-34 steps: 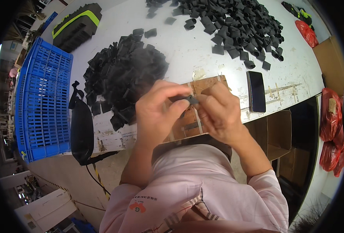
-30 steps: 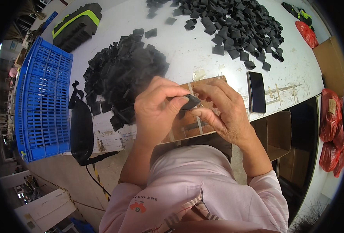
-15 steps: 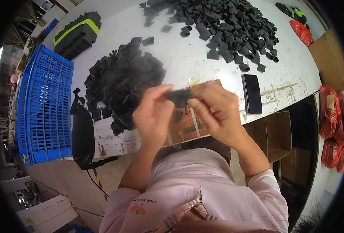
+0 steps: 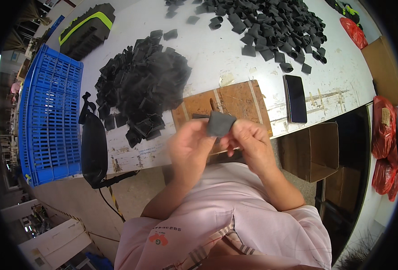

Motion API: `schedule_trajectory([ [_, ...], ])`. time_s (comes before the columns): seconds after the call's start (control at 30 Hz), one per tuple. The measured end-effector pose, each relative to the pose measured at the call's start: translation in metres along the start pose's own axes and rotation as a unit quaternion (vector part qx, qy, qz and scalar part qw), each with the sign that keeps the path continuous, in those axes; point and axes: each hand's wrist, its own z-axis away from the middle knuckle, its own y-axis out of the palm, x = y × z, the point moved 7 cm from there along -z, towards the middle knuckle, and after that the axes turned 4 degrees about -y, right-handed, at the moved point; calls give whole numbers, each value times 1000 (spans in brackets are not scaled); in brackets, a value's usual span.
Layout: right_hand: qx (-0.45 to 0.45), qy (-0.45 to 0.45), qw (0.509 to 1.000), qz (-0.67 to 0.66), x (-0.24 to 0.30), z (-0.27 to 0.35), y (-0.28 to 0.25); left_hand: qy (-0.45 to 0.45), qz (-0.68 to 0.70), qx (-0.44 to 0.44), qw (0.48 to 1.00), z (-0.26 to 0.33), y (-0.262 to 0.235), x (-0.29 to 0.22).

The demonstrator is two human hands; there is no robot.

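Note:
A small square piece of black fabric (image 4: 220,124) is held up between my hands over the front of the worn wooden board (image 4: 246,100). My right hand (image 4: 253,143) pinches its right edge between thumb and fingers. At the lower left corner, the thumb of my left hand (image 4: 187,146) presses against it; that hand is slightly blurred, its fingers curled behind. A second dark strip (image 4: 200,116) shows just past my left fingertips; I cannot tell whether it is held or lies on the board. Left of the board sits a heap of flat black pieces (image 4: 138,85).
Black tube-like pieces (image 4: 271,33) spread across the far right. A phone (image 4: 295,99) lies right of the board. At the left stand a blue plastic crate (image 4: 53,121) and a black bag (image 4: 94,155). Cardboard boxes (image 4: 311,150) sit below the right edge; red bags (image 4: 384,130) hang farther right.
My hands have come lower, toward me, uncovering more of the board. The black piece, stretched sideways between them before, now shows its flat square face. The view has shifted slightly.

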Motion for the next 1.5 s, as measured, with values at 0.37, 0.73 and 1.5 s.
schedule_trajectory([
  [0.37,25,-381,812,442,44,17,21,-36,-129,39,990,4,7,11],
  [0.73,12,-454,702,549,41,18,23,-16,-219,-55,974,4,-6,20],
  [1.5,39,-123,946,297,-5,-10,-13,-127,-79,53,987,0,-4,47],
])
